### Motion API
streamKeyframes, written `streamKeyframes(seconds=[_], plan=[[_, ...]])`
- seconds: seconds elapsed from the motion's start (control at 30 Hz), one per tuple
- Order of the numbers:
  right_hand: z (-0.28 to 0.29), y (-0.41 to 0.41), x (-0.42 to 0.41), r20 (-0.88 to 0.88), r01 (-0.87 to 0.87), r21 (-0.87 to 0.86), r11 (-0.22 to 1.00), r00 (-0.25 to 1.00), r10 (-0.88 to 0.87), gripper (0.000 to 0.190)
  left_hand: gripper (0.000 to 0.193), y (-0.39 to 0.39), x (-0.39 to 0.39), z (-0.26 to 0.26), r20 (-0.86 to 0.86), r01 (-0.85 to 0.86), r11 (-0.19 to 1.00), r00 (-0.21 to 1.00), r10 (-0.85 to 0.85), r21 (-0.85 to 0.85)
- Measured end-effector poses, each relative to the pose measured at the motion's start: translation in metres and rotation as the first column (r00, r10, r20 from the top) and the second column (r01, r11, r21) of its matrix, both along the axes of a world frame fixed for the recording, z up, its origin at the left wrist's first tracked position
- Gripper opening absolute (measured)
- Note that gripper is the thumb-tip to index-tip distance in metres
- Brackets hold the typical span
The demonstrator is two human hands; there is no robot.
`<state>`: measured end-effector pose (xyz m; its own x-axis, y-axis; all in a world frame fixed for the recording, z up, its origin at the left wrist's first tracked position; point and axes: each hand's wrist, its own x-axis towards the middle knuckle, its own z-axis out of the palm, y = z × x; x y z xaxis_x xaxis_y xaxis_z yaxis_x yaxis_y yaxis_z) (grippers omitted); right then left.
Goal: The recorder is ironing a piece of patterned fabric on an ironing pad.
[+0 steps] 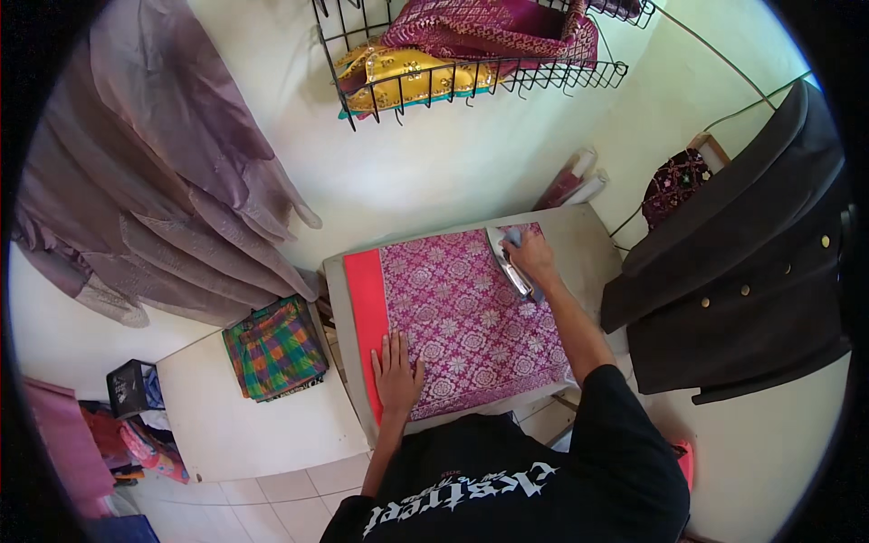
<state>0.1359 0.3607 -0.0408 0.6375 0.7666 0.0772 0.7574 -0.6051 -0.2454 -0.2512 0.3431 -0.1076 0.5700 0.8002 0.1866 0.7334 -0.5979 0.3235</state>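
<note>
A folded magenta cloth with a silvery floral pattern [461, 326] lies flat on a grey-covered table [577, 234]. A plain coral-red band [366, 292] runs down its left side. My right hand [533, 254] is closed around the handle of a clothes iron [514, 275], near the cloth's upper right edge. The iron is on the cloth, its silver body showing left of my hand. My left hand [396, 380] rests palm down at the lower left, across the line between the red band and the pattern, holding nothing.
Left stands a white table [251, 434] bearing folded plaid cloth [278, 349]. Mauve garments [156, 170] hang above it. A dark jacket with gold buttons [733, 271] hangs close on the right. A black wire rack [434, 88] holds fabrics overhead. Wrapped rolls [577, 180] lean behind the table.
</note>
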Motion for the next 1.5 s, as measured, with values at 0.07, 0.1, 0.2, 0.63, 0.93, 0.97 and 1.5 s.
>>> streamKeyframes(seconds=[0.07, 0.1, 0.2, 0.63, 0.93, 0.97, 1.5], plan=[[-0.011, 0.006, 0.011, -0.047, 0.078, 0.061, 0.995, 0.996, -0.075, 0.056, 0.067, -0.007, 0.001, 0.000, -0.006, 0.013, 1.000, 1.000, -0.013, 0.004], [-0.009, 0.014, 0.009, -0.099, 0.144, 0.127, 0.981, 0.986, -0.132, 0.056, 0.067, -0.004, 0.002, 0.000, -0.011, 0.009, 1.000, 1.000, -0.009, 0.007], [-0.005, 0.018, -0.010, -0.118, 0.047, 0.067, 0.997, 0.992, -0.039, 0.057, 0.067, -0.003, 0.001, 0.000, -0.017, 0.004, 1.000, 1.000, -0.004, 0.000], [0.000, 0.048, -0.053, 0.011, -0.372, -0.092, 0.924, 0.927, 0.375, 0.063, 0.066, -0.006, -0.001, -0.001, -0.008, 0.005, 1.000, 1.000, -0.005, 0.000], [0.003, 0.074, -0.074, 0.024, -0.407, -0.074, 0.910, 0.912, 0.410, 0.062, 0.052, 0.011, -0.002, 0.009, 0.024, 0.008, 1.000, 1.000, -0.008, 0.002], [0.001, 0.079, -0.076, 0.021, -0.418, -0.076, 0.905, 0.907, 0.421, 0.062, 0.052, 0.016, 0.002, 0.011, 0.022, -0.004, 1.000, 1.000, 0.004, 0.000], [-0.007, 0.047, -0.069, -0.040, -0.351, 0.060, 0.934, 0.934, 0.354, 0.055, 0.052, 0.136, 0.036, -0.017, 0.070, 0.030, 0.994, 0.997, -0.037, 0.108]])
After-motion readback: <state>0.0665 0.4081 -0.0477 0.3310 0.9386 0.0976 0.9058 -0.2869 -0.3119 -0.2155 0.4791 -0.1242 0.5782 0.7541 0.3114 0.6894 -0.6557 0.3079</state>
